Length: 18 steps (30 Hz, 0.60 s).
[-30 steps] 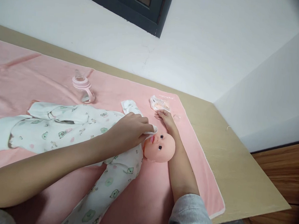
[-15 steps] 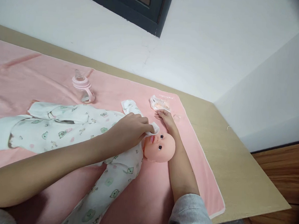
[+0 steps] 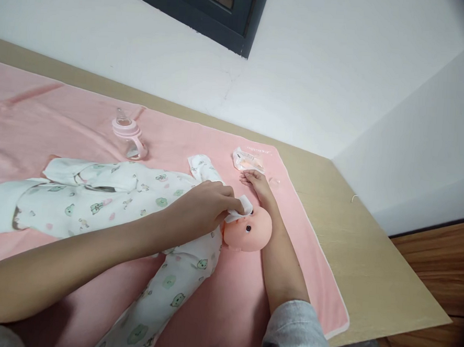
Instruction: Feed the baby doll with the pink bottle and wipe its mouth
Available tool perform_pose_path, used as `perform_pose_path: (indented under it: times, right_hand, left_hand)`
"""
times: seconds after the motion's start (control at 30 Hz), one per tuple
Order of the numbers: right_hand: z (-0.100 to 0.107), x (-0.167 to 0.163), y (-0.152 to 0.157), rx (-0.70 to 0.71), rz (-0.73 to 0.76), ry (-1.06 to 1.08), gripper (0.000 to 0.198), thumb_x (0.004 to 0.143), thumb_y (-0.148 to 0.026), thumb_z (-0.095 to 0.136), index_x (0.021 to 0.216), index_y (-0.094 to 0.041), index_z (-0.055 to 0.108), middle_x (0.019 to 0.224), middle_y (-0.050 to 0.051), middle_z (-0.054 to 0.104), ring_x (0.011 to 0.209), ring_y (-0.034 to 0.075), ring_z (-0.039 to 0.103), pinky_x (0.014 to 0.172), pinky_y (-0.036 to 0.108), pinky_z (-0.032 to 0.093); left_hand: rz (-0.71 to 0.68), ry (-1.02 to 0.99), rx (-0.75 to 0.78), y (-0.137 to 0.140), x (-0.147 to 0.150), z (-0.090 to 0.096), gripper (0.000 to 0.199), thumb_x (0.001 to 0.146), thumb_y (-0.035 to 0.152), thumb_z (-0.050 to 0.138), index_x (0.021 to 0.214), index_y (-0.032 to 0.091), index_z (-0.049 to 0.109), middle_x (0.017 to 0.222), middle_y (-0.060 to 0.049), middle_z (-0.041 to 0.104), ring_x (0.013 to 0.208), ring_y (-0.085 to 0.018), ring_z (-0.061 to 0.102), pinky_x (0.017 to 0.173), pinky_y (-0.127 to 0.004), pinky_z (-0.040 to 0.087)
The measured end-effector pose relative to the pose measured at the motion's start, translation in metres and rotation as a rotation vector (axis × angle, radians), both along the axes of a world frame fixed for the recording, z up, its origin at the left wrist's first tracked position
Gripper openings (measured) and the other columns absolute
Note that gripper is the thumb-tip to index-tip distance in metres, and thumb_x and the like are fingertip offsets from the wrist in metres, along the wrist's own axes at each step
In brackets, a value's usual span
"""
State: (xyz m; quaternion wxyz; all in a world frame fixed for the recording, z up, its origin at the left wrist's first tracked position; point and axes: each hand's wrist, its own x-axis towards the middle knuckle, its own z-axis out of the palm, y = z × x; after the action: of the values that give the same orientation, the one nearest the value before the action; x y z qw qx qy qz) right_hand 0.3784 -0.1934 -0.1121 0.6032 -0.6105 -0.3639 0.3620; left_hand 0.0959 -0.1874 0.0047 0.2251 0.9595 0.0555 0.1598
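Note:
A baby doll (image 3: pixel 247 236) lies on its back with its head toward the right, dressed in a white sleepsuit (image 3: pixel 152 192) printed with green and pink animals. Pinched in my left hand (image 3: pixel 208 203) is a small white wipe (image 3: pixel 242 208), pressed on the doll's face; it covers the mouth and reaches one eye. My right forearm runs past the top of the doll's head. Beyond the head, my right hand (image 3: pixel 257 183) rests on the pink blanket (image 3: pixel 216 308) with its fingers stretched out. Its fingertips lie by a crinkled clear plastic packet (image 3: pixel 247 160).
A baby bottle (image 3: pixel 129 135) with a pink collar and handle lies on the blanket beyond the doll's legs. Near my right wrist is a small clear item (image 3: pixel 274 181). The wooden tabletop (image 3: pixel 367 276) meets a white wall (image 3: pixel 296 83) with a dark-framed window (image 3: pixel 225 24).
My left hand has shifted slightly to the right, sliding the wipe from beside the mouth up to one eye. My right hand and the doll have stayed in place.

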Motion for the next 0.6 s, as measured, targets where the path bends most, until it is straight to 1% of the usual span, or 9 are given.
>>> perform_pose_path:
  times: [0.27,0.47,0.6]
  right_hand:
    - [-0.0009,0.0011,0.0005,-0.007,0.002,-0.002,0.017,0.080,-0.031,0.070,0.089,-0.018,0.066,0.089,0.005,0.072,0.080,0.012,0.067,0.090,0.032,0.056]
    - [0.0016,0.0000,-0.0006,0.000,0.008,0.004,0.015,0.080,-0.030,0.069,0.090,-0.018,0.066,0.088,0.004,0.072,0.081,0.012,0.067,0.090,0.031,0.056]
    - [0.0039,-0.0022,-0.0021,-0.008,0.002,-0.007,0.012,0.083,-0.027,0.065,0.090,-0.018,0.067,0.088,0.004,0.072,0.081,0.012,0.067,0.091,0.031,0.056]
  left_hand:
    - [0.026,-0.014,0.026,0.0012,0.0003,-0.0019,0.045,0.080,-0.004,0.047,0.101,0.024,0.074,0.087,-0.002,0.066,0.086,-0.021,0.058,0.075,-0.033,0.042]
    - [0.021,-0.030,0.052,0.0023,0.0015,-0.0046,0.040,0.084,-0.002,0.046,0.102,0.022,0.073,0.087,-0.003,0.066,0.087,-0.022,0.059,0.078,-0.035,0.042]
    - [0.018,-0.053,0.075,0.0035,0.0014,-0.0043,0.040,0.085,0.000,0.044,0.101,0.022,0.073,0.086,-0.003,0.066,0.085,-0.021,0.059,0.077,-0.033,0.042]
